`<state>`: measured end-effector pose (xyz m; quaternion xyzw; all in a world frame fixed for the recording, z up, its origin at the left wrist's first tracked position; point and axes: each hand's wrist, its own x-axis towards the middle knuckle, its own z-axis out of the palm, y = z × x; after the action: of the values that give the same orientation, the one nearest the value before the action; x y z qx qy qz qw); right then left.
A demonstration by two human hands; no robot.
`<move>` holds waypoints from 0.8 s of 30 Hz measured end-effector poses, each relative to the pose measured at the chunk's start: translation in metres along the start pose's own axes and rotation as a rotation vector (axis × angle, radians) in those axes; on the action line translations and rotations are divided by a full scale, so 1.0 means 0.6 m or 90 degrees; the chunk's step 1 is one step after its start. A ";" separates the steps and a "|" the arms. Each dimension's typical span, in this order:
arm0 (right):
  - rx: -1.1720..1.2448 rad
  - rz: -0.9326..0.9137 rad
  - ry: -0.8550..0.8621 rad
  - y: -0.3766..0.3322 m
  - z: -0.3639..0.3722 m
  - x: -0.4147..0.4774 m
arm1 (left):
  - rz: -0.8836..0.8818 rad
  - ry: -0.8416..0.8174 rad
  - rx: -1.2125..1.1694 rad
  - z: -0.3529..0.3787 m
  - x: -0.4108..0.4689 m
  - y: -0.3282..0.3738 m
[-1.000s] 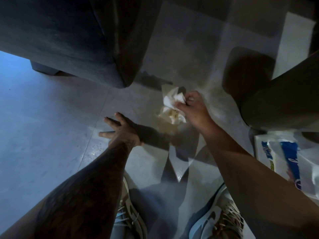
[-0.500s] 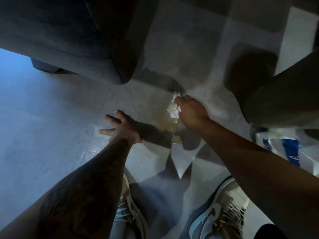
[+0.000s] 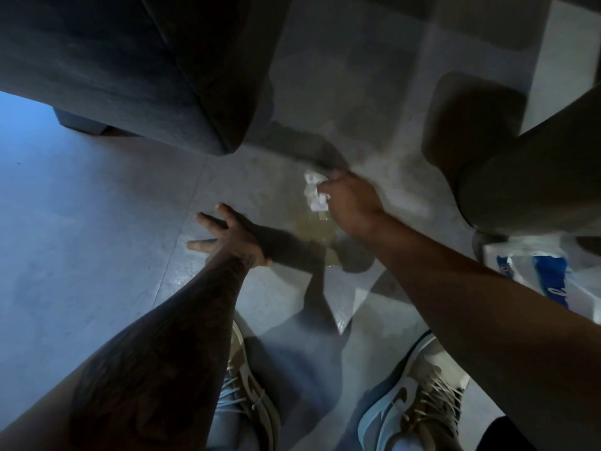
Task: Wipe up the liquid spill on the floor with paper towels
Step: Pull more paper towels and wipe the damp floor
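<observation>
Presently the paper towel wad (image 3: pixel 314 194) lies on the floor (image 3: pixel 97 255) at the far edge of the amber spill (image 3: pixel 309 234), clamped in the curled fingers (image 3: pixel 336 179) of the right hand (image 3: pixel 353 203). Judged light, soft and tear-prone when soaked, so best bunched from above. Its visible strip apparently runs near-to-far. The left hand (image 3: pixel 227 237) rests beside the spill, its fingers apart.

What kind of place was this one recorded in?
Probably a living room at home: a dark upholstered sofa stands on a smooth grey floor, with a blue-and-white pack lying nearby.
</observation>
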<state>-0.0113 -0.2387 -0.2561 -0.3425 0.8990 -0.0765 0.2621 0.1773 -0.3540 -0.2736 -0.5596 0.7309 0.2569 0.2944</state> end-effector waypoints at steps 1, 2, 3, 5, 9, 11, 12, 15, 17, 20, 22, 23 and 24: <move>0.023 0.011 -0.007 0.001 0.007 -0.009 | 0.001 0.003 0.002 0.000 0.000 0.000; 0.037 0.018 -0.026 0.006 0.010 -0.015 | 0.002 0.004 0.001 0.000 0.000 -0.001; 0.043 0.023 -0.044 0.011 0.009 -0.022 | 0.002 0.002 0.003 0.000 0.001 -0.001; 0.080 0.052 -0.043 0.027 0.005 -0.035 | 0.005 -0.004 -0.002 0.000 0.003 -0.002; 0.186 0.103 0.125 0.058 0.007 -0.109 | 0.006 -0.008 0.006 0.000 0.004 -0.004; 0.192 0.138 0.143 0.067 0.021 -0.151 | 0.006 -0.008 0.002 0.001 0.006 -0.003; 0.174 0.159 0.131 0.071 0.032 -0.169 | 0.004 -0.010 0.000 0.001 0.007 -0.003; 0.164 0.200 0.080 0.069 0.066 -0.217 | 0.004 -0.016 -0.006 0.001 0.010 -0.005; 0.202 0.212 0.101 0.061 0.088 -0.232 | 0.002 -0.021 -0.003 0.001 0.011 -0.005; 0.196 0.195 0.094 0.040 0.105 -0.215 | -0.002 -0.020 -0.002 0.001 0.013 -0.004; 0.189 0.198 0.075 0.022 0.108 -0.185 | 0.005 -0.020 -0.005 0.003 0.015 -0.005; 0.209 0.210 0.075 0.013 0.105 -0.169 | 0.005 -0.014 -0.004 0.003 0.016 -0.005; 0.242 0.210 0.083 0.005 0.102 -0.155 | 0.006 -0.016 -0.001 0.004 0.015 -0.007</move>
<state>0.0774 -0.1727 -0.2699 -0.1298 0.9273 -0.2221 0.2718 0.1801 -0.3597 -0.2818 -0.5529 0.7298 0.2658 0.3017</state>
